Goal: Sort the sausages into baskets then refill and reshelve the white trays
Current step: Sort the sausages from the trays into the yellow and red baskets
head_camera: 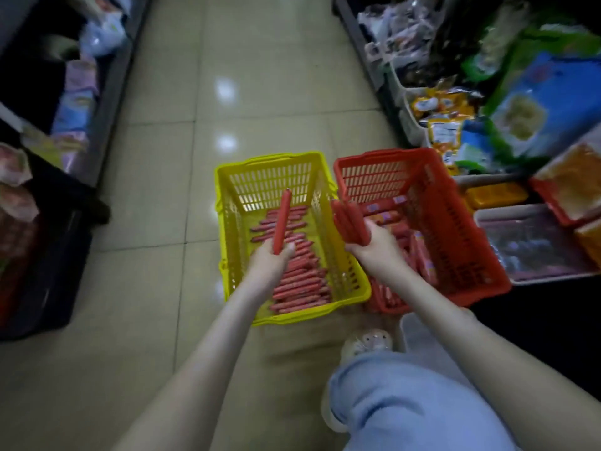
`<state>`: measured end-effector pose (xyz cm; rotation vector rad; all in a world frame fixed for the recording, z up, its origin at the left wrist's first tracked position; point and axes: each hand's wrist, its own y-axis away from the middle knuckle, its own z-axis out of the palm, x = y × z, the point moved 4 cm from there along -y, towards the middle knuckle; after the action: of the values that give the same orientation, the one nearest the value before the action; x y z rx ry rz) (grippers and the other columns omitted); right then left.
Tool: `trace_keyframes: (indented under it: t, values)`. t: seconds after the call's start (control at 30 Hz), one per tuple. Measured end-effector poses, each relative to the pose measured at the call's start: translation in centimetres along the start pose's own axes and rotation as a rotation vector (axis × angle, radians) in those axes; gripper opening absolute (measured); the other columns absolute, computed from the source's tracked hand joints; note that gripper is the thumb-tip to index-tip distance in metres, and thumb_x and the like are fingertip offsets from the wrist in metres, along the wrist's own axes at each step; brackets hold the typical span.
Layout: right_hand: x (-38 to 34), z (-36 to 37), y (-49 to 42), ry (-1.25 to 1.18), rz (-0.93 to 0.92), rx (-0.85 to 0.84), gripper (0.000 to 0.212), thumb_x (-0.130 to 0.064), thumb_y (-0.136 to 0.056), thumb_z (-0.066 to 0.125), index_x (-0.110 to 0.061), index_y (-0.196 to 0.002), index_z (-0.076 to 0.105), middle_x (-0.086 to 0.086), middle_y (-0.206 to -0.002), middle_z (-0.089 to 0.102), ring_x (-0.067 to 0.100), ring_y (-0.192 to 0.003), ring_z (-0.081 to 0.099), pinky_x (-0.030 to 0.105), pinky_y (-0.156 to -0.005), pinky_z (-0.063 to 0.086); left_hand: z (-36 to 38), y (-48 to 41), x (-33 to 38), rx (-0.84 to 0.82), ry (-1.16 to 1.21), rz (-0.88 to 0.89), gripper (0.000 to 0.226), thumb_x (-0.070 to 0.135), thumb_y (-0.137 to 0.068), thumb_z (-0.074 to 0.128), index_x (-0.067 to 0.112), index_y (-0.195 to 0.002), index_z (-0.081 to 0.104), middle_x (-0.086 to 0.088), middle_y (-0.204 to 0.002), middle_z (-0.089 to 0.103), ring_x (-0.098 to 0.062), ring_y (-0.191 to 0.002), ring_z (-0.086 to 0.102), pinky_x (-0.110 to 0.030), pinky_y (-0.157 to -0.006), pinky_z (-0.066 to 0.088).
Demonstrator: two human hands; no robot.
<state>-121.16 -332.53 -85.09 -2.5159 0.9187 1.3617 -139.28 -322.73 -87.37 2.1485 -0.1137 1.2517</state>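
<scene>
A yellow basket (227, 229) stands on the floor with many red sausages lying in its bottom. To its right stands a red basket (461, 242) holding labelled sausages. My left hand (271, 258) hovers over the yellow basket and grips one long red sausage (282, 219) that points up and away. My right hand (374, 244) is between the two baskets and holds a bunch of red sausages (349, 221). A white tray (540, 245) with wrapped sausages sits on the low shelf right of the red basket.
The aisle floor is beige tile (260, 76). Shelves with packaged goods (455, 118) line the right side, and more shelves with packets (74, 102) line the left. My knee in light jeans (406, 398) and a shoe (367, 341) are below the baskets.
</scene>
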Motion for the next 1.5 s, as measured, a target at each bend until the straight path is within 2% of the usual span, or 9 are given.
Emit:
trace_keyframes:
  t: [0.13,0.27,0.37,0.43,0.5,0.67,0.9,1.1,1.5]
  values:
    - [2.6,9.1,-4.7,0.701,-0.393,-0.327,0.038,-0.009,-0.083,0.051,-0.016,-0.12,0.058,0.01,-0.103,0.068,0.031,-0.097,0.063,0.036,-0.071,0.046,-2.8,-5.8,-4.6,0.179,-0.188,-0.126,0.036,0.039,-0.101,0.037,0.007,-0.11,0.053,-0.025,-0.116,0.06,-0.039,-0.11,0.055,-0.038,-0.082,0.041]
    - [5.9,17.4,-7.7,0.977,-0.664,-0.488,0.034,-0.015,-0.073,0.038,-0.013,-0.084,0.07,0.002,-0.066,0.064,0.022,-0.06,0.064,0.026,-0.055,0.046,-1.3,-12.9,-7.9,0.214,-0.312,-0.106,0.031,0.022,-0.103,0.037,-0.004,-0.119,0.045,-0.028,-0.122,0.053,-0.04,-0.114,0.051,-0.038,-0.083,0.036]
    - [10.0,22.4,-9.6,1.039,-0.488,-0.651,0.049,-0.012,-0.089,0.032,-0.007,-0.136,0.044,0.012,-0.122,0.059,0.026,-0.112,0.057,0.038,-0.087,0.046,0.7,-18.5,-11.5,0.151,-0.463,-0.082,0.02,0.016,-0.1,0.044,0.0,-0.112,0.048,-0.025,-0.116,0.057,-0.039,-0.111,0.053,-0.039,-0.084,0.038]
    - [14.5,24.9,-9.6,1.088,-0.319,-0.844,0.076,-0.026,-0.097,0.044,-0.015,-0.152,-0.007,0.013,-0.159,0.008,0.029,-0.145,0.011,0.046,-0.114,0.018,2.2,-21.6,-14.3,0.09,-0.601,-0.024,0.022,0.018,-0.094,0.055,0.008,-0.113,0.049,-0.018,-0.117,0.06,-0.035,-0.111,0.055,-0.038,-0.088,0.043]
    - [17.0,25.8,-9.4,1.115,-0.25,-0.934,0.091,-0.038,-0.096,0.049,-0.027,-0.146,-0.026,0.006,-0.156,-0.025,0.025,-0.144,-0.02,0.051,-0.117,-0.004,3.9,-23.7,-17.4,-0.065,-0.853,0.054,0.046,0.027,-0.09,0.062,0.014,-0.13,0.044,-0.016,-0.133,0.053,-0.033,-0.125,0.047,-0.039,-0.102,0.039]
    - [17.5,25.1,-10.0,1.095,-0.268,-0.955,0.086,-0.032,-0.099,0.045,-0.023,-0.146,-0.026,0.001,-0.158,-0.019,0.019,-0.145,-0.018,0.046,-0.117,-0.008,5.7,-24.2,-20.9,-0.346,-1.146,0.051,0.07,0.009,-0.096,0.038,0.029,-0.153,0.005,-0.011,-0.161,-0.005,-0.029,-0.148,0.001,-0.043,-0.118,0.012]
    - [11.7,13.9,-8.9,0.746,-0.163,-0.412,0.05,-0.013,-0.094,0.041,-0.007,-0.142,0.031,0.013,-0.139,0.045,0.029,-0.129,0.04,0.037,-0.105,0.034,9.0,-17.4,-10.8,-0.069,-0.678,0.287,0.043,0.014,-0.097,0.046,0.007,-0.139,0.044,-0.018,-0.143,0.044,-0.033,-0.132,0.04,-0.035,-0.11,0.028]
    - [8.6,-1.9,0.9,0.477,-0.097,0.008,0.038,-0.016,-0.084,0.046,-0.003,-0.117,0.06,0.016,-0.105,0.066,0.035,-0.098,0.063,0.044,-0.083,0.054,17.8,-4.9,2.5,-0.078,-0.413,0.721,0.034,0.012,-0.089,0.045,-0.002,-0.117,0.058,-0.021,-0.113,0.062,-0.036,-0.106,0.059,-0.031,-0.094,0.036]
    - [18.2,-27.7,45.4,0.499,0.66,0.681,0.037,-0.019,-0.098,0.045,-0.013,-0.135,0.044,0.003,-0.134,0.051,0.019,-0.125,0.044,0.031,-0.103,0.037,43.7,36.1,5.7,-0.861,-0.419,1.348,0.03,0.013,-0.095,0.05,0.004,-0.123,0.057,-0.013,-0.121,0.059,-0.031,-0.106,0.057,-0.039,-0.088,0.047]
